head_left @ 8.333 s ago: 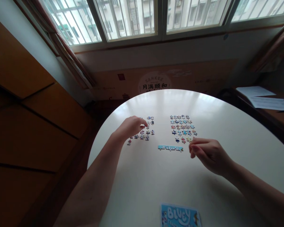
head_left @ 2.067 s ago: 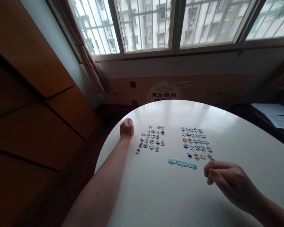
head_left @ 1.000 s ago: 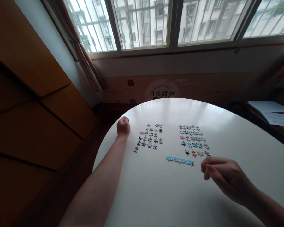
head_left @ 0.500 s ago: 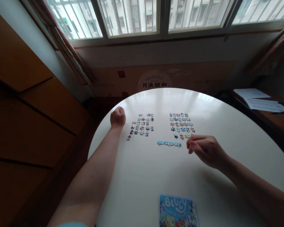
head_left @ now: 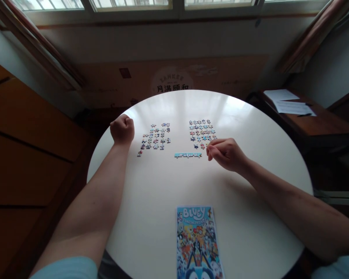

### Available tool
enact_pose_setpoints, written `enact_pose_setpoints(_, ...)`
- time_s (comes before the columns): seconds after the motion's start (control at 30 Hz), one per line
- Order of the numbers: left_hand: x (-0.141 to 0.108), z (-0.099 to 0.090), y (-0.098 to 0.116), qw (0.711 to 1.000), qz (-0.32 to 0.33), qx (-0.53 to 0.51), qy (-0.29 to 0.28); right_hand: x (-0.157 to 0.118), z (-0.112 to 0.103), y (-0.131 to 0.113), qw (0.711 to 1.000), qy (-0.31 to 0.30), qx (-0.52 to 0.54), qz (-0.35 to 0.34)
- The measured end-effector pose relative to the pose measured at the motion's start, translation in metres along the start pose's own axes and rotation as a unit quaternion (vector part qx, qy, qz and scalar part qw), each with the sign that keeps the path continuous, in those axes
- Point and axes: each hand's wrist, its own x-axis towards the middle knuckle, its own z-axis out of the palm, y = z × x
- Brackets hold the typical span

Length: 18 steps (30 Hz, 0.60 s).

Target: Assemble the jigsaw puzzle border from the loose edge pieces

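Note:
My left hand (head_left: 122, 129) is closed in a fist at the table's left side, beside a loose group of jigsaw puzzle pieces (head_left: 156, 140); nothing shows in it. My right hand (head_left: 224, 153) has its fingers curled together at the lower right corner of a second group of pieces (head_left: 202, 131), laid out in rows. Whether its fingertips hold a piece is hidden. Just left of these fingers lies a joined light-blue strip of puzzle pieces (head_left: 187, 155). Closer to me is a colourful cartoon picture sheet (head_left: 197, 242) with "BLUEY" at its top.
All of this lies on a white round-edged table (head_left: 151, 186). Behind the table a printed beige panel (head_left: 99, 83) leans by the wall under the window. Papers (head_left: 291, 106) and dark pens rest on a brown desk (head_left: 322, 122) at the right. Wooden cabinets (head_left: 23, 162) stand left.
My view has tilted down, so the table sits higher in the picture and more of the cartoon sheet shows. Both hands stay closed in about the same places beside the pieces.

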Motion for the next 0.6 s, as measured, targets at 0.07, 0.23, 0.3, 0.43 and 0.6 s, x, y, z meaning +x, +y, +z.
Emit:
enact_pose_setpoints(0.07,0.0001,0.0004,0.0,1.0,0.004,-0.002,-0.003,0.0005,0.0006,0.0,1.0,-0.002,0.002,-0.001)
enact_pose_setpoints(0.23,-0.001,-0.0006,-0.0003,1.0,0.02,-0.003,-0.005,0.0002,0.0029,-0.001,1.0,0.001,0.01,0.002)
enact_pose_setpoints(0.3,-0.0017,-0.0018,-0.001,1.0,0.023,-0.002,-0.004,-0.0005,0.0043,-0.0011,1.0,-0.002,0.016,0.003)
enact_pose_setpoints(0.43,-0.002,-0.0031,-0.0031,1.0,0.018,0.005,-0.004,-0.0016,0.0077,-0.0003,1.0,-0.011,0.023,-0.002)
enact_pose_setpoints(0.6,-0.0011,-0.0022,-0.0039,0.999,0.02,0.016,-0.022,-0.0016,0.0102,-0.0034,0.999,-0.018,0.025,-0.012)
